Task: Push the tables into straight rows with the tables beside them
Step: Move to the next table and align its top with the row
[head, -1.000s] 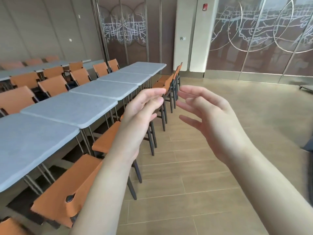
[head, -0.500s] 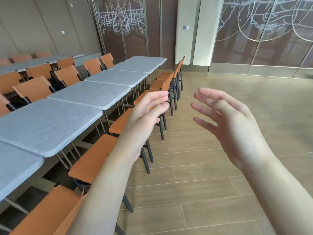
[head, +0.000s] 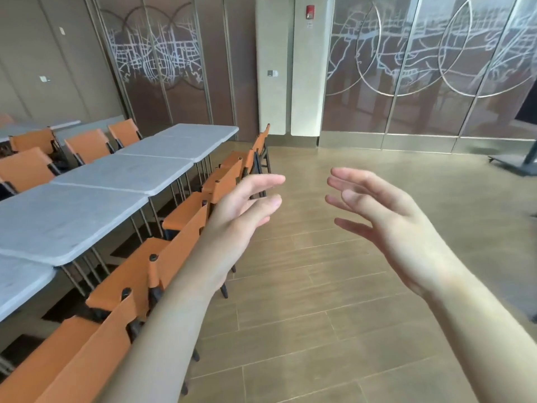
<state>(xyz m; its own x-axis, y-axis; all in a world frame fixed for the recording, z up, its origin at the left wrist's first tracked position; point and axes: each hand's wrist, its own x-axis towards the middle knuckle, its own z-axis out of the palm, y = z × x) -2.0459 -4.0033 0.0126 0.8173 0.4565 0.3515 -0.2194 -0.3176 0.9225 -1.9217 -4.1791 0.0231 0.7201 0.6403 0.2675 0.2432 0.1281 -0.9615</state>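
Both hands hovering empty mid-frame, left hand (head: 247,207) and right hand (head: 386,216) fingers released. Row of grey stone-look square tabletops (head: 125,175) at left: sight along edges, push low and square.

One head view, looking forward and down.
It faces the far wall (head: 406,82) across the floor (head: 319,286), close over both raised hands; tables (head: 122,175) recede left of the left hand (head: 241,216).
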